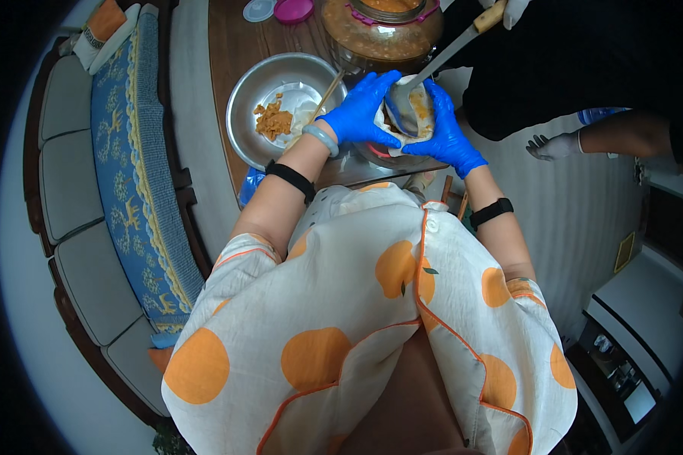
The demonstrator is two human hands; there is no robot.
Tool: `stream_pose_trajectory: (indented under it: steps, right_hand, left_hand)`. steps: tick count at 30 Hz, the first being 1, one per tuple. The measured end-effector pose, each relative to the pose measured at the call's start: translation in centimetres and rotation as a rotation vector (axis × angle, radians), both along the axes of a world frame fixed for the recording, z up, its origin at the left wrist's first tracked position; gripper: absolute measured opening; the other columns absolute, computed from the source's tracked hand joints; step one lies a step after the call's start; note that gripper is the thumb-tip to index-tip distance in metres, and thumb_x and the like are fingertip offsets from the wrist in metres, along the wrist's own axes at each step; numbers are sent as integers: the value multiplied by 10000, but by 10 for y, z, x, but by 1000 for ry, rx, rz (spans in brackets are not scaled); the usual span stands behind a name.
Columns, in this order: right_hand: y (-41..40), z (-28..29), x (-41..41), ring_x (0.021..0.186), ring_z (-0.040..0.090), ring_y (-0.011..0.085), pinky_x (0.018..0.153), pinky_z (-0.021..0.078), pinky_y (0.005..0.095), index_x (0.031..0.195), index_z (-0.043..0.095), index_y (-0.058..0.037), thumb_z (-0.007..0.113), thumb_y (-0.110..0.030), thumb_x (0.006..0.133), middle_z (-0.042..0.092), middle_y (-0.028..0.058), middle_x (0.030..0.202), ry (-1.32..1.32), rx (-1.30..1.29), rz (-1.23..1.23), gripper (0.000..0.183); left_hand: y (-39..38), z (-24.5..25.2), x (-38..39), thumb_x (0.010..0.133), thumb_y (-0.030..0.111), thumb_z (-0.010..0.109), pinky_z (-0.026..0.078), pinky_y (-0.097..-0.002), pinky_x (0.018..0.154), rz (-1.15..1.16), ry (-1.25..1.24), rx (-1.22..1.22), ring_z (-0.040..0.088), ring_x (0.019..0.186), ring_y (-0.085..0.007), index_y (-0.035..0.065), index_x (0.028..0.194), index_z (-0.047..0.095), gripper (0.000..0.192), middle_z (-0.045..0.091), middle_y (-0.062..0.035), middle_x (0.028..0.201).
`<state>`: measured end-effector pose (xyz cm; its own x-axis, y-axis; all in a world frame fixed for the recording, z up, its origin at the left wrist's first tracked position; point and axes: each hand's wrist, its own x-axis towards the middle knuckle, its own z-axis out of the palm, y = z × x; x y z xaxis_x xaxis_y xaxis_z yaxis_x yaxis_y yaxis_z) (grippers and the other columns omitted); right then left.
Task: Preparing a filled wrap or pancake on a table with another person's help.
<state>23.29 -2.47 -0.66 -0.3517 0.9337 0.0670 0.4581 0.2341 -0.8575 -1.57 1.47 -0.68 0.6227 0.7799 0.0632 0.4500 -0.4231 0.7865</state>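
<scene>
My left hand [364,114], in a blue glove, holds the left side of a white cloth [395,149] that lines the mouth of a container. From the right, my right hand [447,133], also blue-gloved, grips the same cloth-lined rim. Between them, the metal bowl of a long-handled ladle [405,111] rests at the opening; another person's gloved hand [515,10] holds its wooden handle. Orange-brown paste stains the cloth. What lies deeper in the container is hidden. Beside my left hand stands a steel basin [239,108] with brown paste [274,120] and chopsticks [329,95] in it.
A large glass jar [382,42] of orange-brown paste stands at the table's back. A pink lid [293,9] and a clear lid [259,9] lie left of it on the wooden table [225,42]. The other person, in black, stands at the right. A sofa [71,187] is far left.
</scene>
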Motion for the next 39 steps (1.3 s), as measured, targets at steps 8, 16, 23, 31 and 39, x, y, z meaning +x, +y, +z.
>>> stream_pose_trajectory:
  steps: [8, 16, 23, 31, 39]
  right_hand:
    - [-1, 8, 0, 1470, 341, 378, 1234, 292, 449, 1597, 219, -33, 1016, -349, 493, 315, 205, 1570, -59, 12, 12, 1397]
    - [0, 1, 1, 1502, 279, 341, 1259, 239, 447, 1602, 164, -81, 1030, -399, 504, 286, 171, 1584, 15, -83, 6, 1434]
    - [2, -12, 3, 1484, 333, 309, 1244, 280, 439, 1601, 185, -84, 1038, -299, 469, 341, 140, 1578, 212, -220, 31, 1435]
    - [2, -12, -1, 1485, 332, 341, 1240, 288, 445, 1606, 215, -76, 1022, -316, 486, 333, 166, 1579, 51, 1, -16, 1401]
    - [2, -13, 0, 1495, 305, 342, 1249, 265, 455, 1605, 198, -82, 1034, -394, 502, 284, 171, 1595, 23, -18, -14, 1418]
  left_hand:
    - [-1, 10, -1, 546, 500, 970, 249, -526, 1234, 15, 33, 32, 298, 1477, -471, 73, 1595, 254, 1339, 366, -245, 1568]
    - [7, -4, 1, 549, 458, 983, 330, -470, 1188, -40, -88, 89, 439, 1382, -387, 49, 1539, 345, 1246, 456, -208, 1476]
    - [5, -3, -1, 599, 516, 942, 225, -509, 1246, -31, -1, 52, 341, 1468, -429, 78, 1602, 242, 1299, 373, -228, 1579]
    - [6, -4, 0, 596, 531, 935, 234, -517, 1241, -19, 17, 30, 316, 1480, -444, 66, 1603, 242, 1307, 362, -250, 1581]
    - [5, 1, 1, 578, 531, 940, 245, -511, 1238, -13, 7, -3, 325, 1475, -448, 45, 1592, 264, 1312, 379, -252, 1571]
